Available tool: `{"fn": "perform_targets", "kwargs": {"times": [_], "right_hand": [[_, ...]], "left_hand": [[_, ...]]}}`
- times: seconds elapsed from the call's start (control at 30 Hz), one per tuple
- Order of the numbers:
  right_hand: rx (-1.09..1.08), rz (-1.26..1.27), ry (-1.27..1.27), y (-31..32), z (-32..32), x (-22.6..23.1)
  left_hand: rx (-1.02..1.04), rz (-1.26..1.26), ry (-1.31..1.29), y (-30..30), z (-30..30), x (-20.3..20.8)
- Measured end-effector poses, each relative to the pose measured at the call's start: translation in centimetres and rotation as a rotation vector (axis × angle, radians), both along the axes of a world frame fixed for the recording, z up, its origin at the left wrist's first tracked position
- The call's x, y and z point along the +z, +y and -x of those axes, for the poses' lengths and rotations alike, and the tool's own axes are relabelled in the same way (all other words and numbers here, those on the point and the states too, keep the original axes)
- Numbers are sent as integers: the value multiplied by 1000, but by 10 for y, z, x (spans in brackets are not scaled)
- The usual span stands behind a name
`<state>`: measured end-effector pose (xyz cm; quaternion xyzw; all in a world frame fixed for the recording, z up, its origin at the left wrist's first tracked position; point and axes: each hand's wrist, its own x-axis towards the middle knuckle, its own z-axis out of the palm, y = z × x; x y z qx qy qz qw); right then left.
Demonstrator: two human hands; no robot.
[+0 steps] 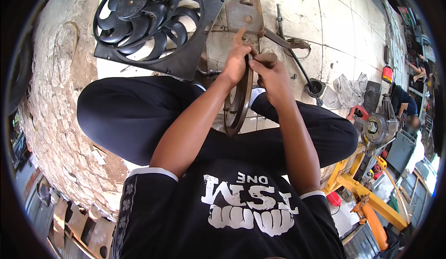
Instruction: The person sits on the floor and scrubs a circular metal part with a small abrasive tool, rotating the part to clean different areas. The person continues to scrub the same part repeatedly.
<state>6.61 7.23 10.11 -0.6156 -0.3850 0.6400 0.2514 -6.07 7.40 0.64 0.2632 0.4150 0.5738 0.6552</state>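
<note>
Head view: tiled floor (334,22) (dusty) — fan shroud (153,22) lying flat.

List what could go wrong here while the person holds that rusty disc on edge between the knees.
1. The rusty disc stands on edge, steadied only by the left hand; it might tip or roll onto a leg.
2. The right hand presses a small brown piece at the rim with bare fingers, so a slip could scrape them.
3. The black fan lies close behind and could be knocked.
</note>
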Motion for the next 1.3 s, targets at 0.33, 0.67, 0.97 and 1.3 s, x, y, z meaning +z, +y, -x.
{"fn": "perform_targets", "kwargs": {"times": [0.33, 0.67, 0.97, 1.3], "right_hand": [[92, -142, -166, -3, 5, 5], [57, 7, -42, -13, -6, 4], [-26, 37, -34, -29, -2, 5], [13, 23, -36, -30, -5, 11]], "left_hand": [[3, 43, -137, 2, -1, -4], [-37, 6, -101, 3, -1, -1], [14, -21, -183, 3, 2, 1], [3, 1, -158, 4, 2, 5]]}}
